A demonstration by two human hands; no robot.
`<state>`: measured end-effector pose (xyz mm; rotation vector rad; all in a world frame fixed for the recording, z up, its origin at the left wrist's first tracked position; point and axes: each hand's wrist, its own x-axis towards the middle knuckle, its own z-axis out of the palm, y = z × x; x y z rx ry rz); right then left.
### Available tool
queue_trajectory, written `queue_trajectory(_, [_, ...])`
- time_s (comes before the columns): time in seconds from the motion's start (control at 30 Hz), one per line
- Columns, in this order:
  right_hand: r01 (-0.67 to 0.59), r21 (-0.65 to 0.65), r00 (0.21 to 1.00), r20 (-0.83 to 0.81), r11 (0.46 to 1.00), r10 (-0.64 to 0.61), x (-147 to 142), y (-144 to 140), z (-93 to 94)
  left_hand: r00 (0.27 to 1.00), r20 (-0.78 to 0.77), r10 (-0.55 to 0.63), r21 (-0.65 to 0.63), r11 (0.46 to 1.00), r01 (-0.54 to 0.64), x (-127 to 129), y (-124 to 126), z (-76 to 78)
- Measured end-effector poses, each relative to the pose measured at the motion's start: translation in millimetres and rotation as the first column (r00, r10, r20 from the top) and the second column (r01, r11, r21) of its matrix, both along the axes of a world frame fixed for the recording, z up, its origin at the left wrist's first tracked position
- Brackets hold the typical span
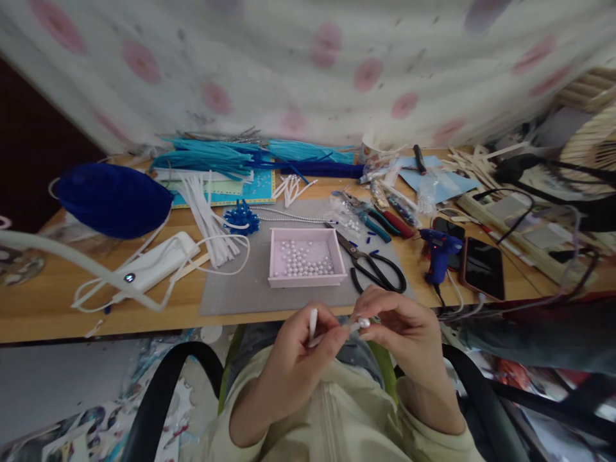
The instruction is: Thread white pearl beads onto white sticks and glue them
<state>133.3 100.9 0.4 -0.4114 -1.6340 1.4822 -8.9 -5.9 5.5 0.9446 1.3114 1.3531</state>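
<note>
A light-brown wooden table [144,327] spans the view, bearing a flat grey mat [240,282] on which sits a topless pale-pink rectangular box [308,281] of pearly white beads [308,266]; in front of the table edge, over the lap, are both hands. The left hand [298,350] is mostly closed, its fingers curled and thumb pressed on a thin, bent white strip [313,324], while the right hand [409,327] is half curled, its thumb and fingertips pinching a shiny white round bead [364,323] beside the left thumb; whether the strip passes into it cannot be told. The bead, being smooth, could slip from that light pinch and, with no tabletop beneath, drop to the lap or floor, and the strip could crease if the left thumb presses too hard. Counted: one table, one mat, one box, one pair of black-handled metal scissors [356,255], two hands, one blue plastic glue gun [439,255], two dark-screened phones [484,266], apparently one gripped strip, though fingers hide part of it, one pinched bead, and dozens in the box, too small to number surely
</note>
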Motion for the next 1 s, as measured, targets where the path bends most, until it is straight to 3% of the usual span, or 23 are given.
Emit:
queue_trajectory(0.37, [-0.07, 0.104, 0.992, 0.115, 0.992, 0.058, -3, 2, -1.0, 0.998, 0.033, -0.051, -0.054, 0.997, 0.053, -2, 1, -3.1])
queue_trajectory(0.67, [-0.052, 0.122, 0.981, 0.19, 0.991, 0.028, -3, 3, 1.3, 0.976, 0.203, -0.079, -0.057, 0.994, 0.092, 5, 2, -13.2])
queue_trajectory(0.8, [-0.017, 0.143, 0.98, 0.201, 0.99, -0.012, -6, 7, 3.7, 0.974, 0.19, -0.12, -0.108, 0.984, 0.143, -3, -1, -18.5])
queue_trajectory(1.0, [-0.085, 0.126, 0.956, 0.291, 0.988, 0.045, -15, 7, 6.4, 0.981, 0.181, -0.066, -0.096, 0.992, 0.084, -14, -2, -21.4])
